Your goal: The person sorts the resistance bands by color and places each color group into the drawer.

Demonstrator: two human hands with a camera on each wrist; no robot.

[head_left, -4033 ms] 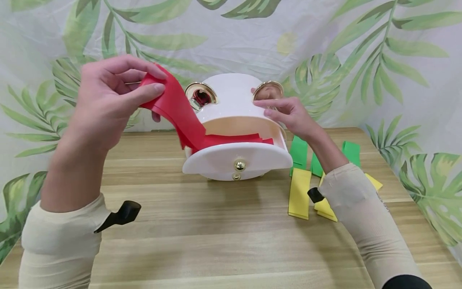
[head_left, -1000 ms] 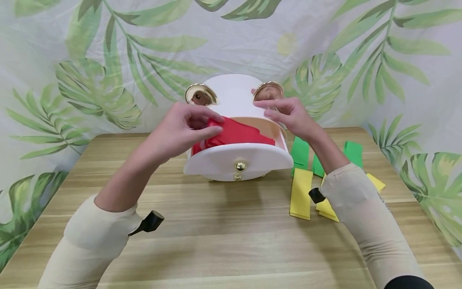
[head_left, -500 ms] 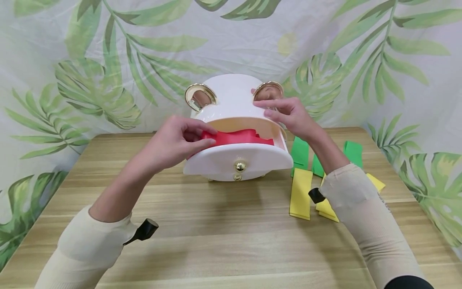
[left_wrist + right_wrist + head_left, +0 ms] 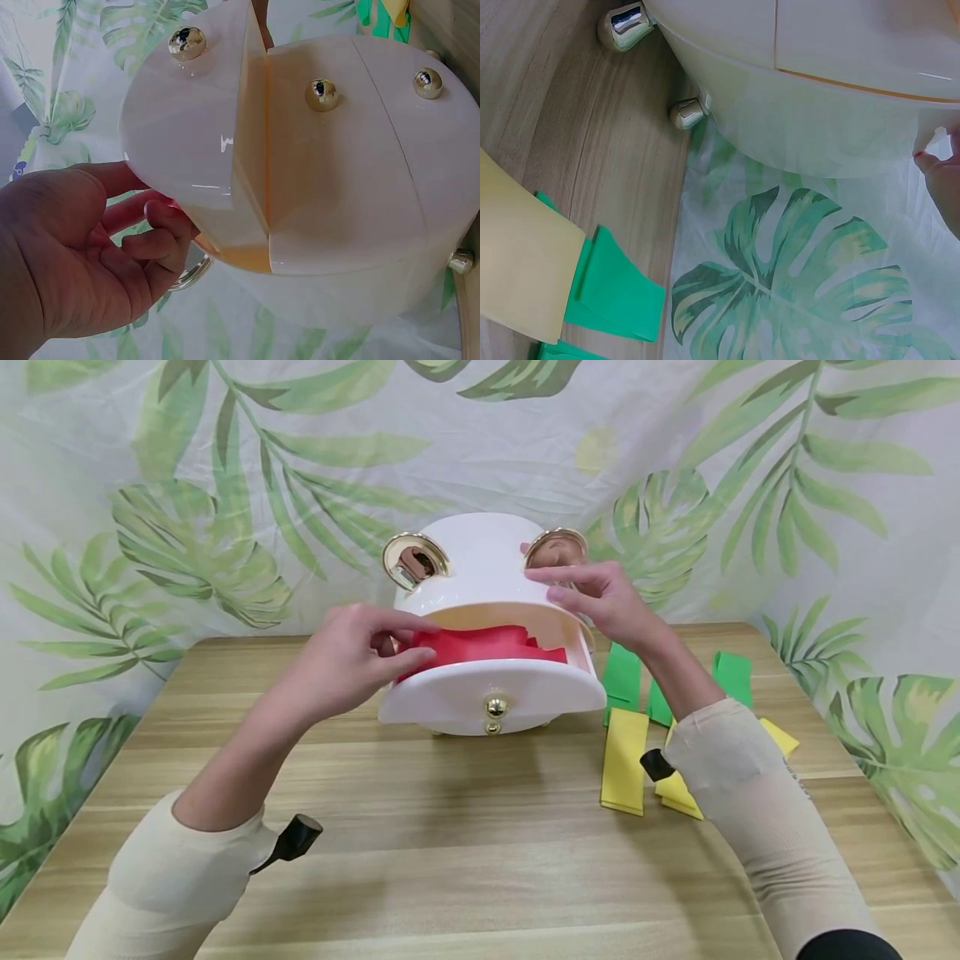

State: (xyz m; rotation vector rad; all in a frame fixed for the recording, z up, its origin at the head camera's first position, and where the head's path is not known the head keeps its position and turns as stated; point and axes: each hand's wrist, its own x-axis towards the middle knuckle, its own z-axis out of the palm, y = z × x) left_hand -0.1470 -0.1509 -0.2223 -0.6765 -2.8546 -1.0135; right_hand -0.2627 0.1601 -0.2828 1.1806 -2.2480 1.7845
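A glossy white box with gold-rimmed, ear-like rings stands at the table's back, its upper drawer pulled out. Folded red strips lie along inside the drawer. My left hand pinches their left end between thumb and fingers at the drawer's left side. In the left wrist view the drawer front hides most of the red, and the left hand reaches behind its edge. My right hand grips the right gold ear, one fingertip showing behind it. Only part of the right hand shows in the right wrist view.
Yellow strips and green strips lie on the wooden table right of the box, partly under my right forearm. A leaf-print cloth hangs behind the table. Gold ball feet hold up the box.
My left hand has lowered the raised red strips into the drawer, then shifted slightly left and down with their end. The right hand has stayed at the gold ear.
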